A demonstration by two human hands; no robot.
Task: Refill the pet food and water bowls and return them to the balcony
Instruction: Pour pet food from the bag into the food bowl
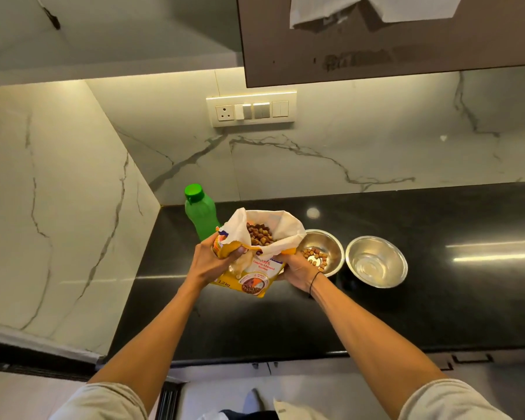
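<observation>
An open yellow pet food bag [256,269] with brown kibble showing in its white mouth is held over the black counter [437,298]. My left hand [215,259] grips its left side and my right hand [297,269] holds its right side. Just right of the bag stands a steel bowl [331,242] with a few kibble pieces in the bottom. A second steel bowl [376,262] to its right holds clear water. A green bottle [200,212] with a green cap stands behind the bag, partly hidden by it.
Marble walls close the counter at the back and left. A switch panel [251,109] is on the back wall. A dark cabinet [391,40] hangs overhead at the right. The counter's front edge runs just below my forearms.
</observation>
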